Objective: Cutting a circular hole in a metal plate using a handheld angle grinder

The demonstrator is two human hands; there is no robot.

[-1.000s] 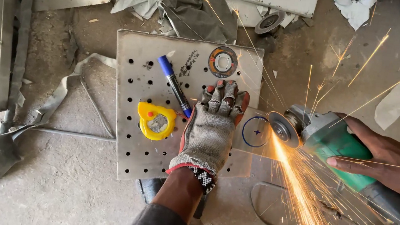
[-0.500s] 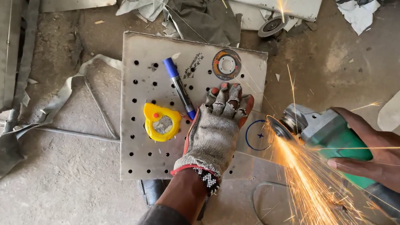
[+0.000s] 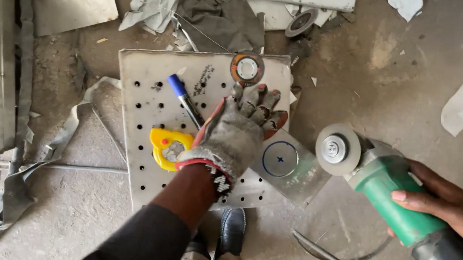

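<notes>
Sparks gone, green grinder (image 3: 398, 200) lifted off plate (image 3: 150, 100); gloved left hand (image 3: 234, 130) pressing

grinder (image 3: 404, 201) rear: cut off bottom-right | tape measure (image 3: 167, 148): partly hidden under left glove (image 3: 237, 130)

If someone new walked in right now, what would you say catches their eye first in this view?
Most striking is the green angle grinder at the right, gripped by the bare right hand, its disc lifted clear of the metal. At centre, the gloved left hand presses flat on a perforated metal sheet on the floor. Beside it lie a yellow tape measure, a blue marker and a drawn blue circle.
</notes>
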